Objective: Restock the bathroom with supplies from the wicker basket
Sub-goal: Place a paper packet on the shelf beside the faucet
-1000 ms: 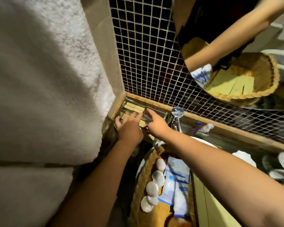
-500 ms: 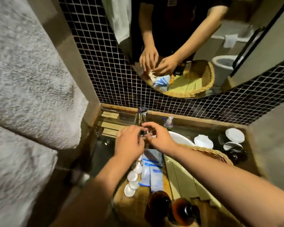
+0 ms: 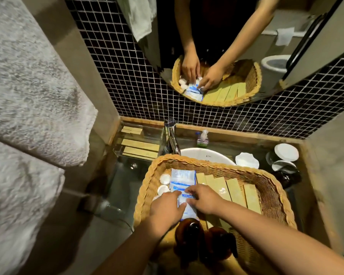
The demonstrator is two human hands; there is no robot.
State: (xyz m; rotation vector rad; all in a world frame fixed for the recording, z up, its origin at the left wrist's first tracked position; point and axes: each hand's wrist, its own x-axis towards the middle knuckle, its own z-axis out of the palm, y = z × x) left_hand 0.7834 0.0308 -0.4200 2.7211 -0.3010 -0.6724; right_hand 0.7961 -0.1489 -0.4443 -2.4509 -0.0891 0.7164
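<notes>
The wicker basket (image 3: 270, 187) rests over the sink. Inside lie blue-and-white packets (image 3: 182, 178), several long tan boxes (image 3: 234, 192), small white round items (image 3: 164, 178) along the left wall, and two brown bottles (image 3: 202, 241) at the near end. My left hand (image 3: 166, 210) and my right hand (image 3: 204, 199) both rest on the packets, fingertips touching them; whether either has closed on a packet I cannot tell. A clear tray (image 3: 139, 144) at the back left corner of the counter holds tan boxes.
A chrome tap (image 3: 170, 135) and a small pump bottle (image 3: 203, 137) stand behind the white basin (image 3: 207, 155). Covered glasses (image 3: 284, 153) sit at the right. White towels (image 3: 32, 108) hang at the left. A round mirror (image 3: 246, 46) hangs on the black mosaic wall.
Both hands have pulled back from the clear tray in the corner, past the tap, and come down onto the packets in the basket. The camera has tilted toward the basket.
</notes>
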